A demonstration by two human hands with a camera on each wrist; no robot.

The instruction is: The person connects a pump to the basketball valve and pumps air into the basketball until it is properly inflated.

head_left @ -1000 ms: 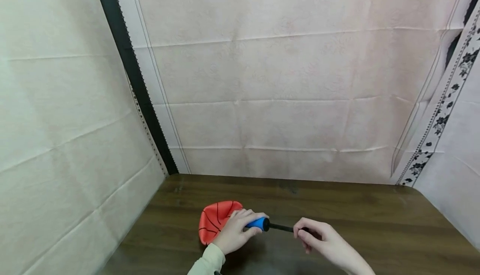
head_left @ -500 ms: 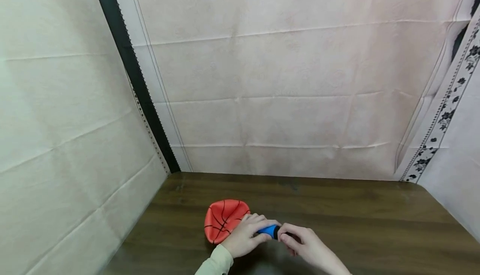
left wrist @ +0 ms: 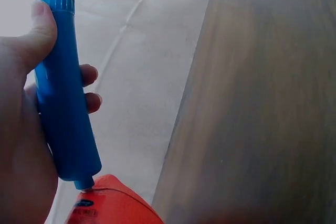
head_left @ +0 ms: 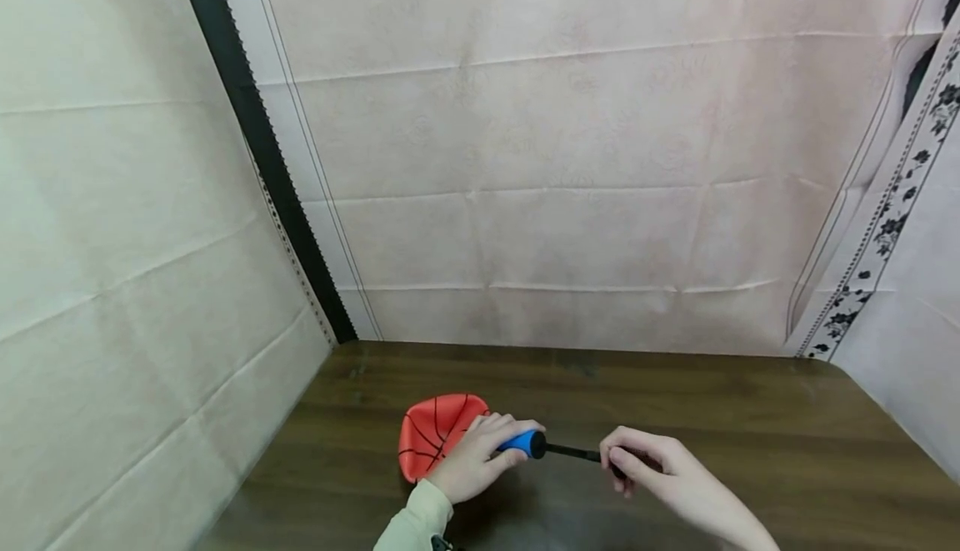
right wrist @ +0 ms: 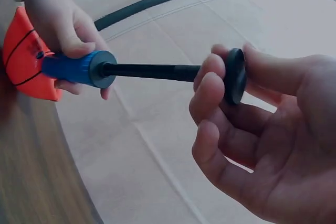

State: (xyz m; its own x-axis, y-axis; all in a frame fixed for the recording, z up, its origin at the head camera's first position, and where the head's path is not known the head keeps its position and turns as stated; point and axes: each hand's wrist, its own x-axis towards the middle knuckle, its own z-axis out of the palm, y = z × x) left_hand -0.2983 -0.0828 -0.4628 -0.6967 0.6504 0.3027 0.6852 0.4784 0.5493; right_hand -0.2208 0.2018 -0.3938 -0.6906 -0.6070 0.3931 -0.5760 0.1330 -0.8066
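Note:
My left hand [head_left: 474, 461] grips the blue barrel of a small hand pump [left wrist: 65, 93], thumb near its ribbed collar. At its far end, the pump's nozzle meets a partly deflated red ball [head_left: 437, 434] with black basketball lines; a dark mark shows beside that spot in the left wrist view. A black plunger rod [right wrist: 152, 72] stands well out of the barrel. My right hand [head_left: 647, 466] pinches the round black knob [right wrist: 236, 77] at the rod's end, with curled fingers behind the disc and the thumb on its outer side.
Under the hands lies a brown wood-grain table [head_left: 705, 418]. Pale creased cloth [head_left: 562, 159] hangs along its back edge, with more cloth at the left and right sides. A dark strip [head_left: 262, 134] runs down the back left corner.
The right hand pushed the plunger in to the barrel half a second ago and has since drawn it back out to the right. The left hand and ball shifted slightly right, then back.

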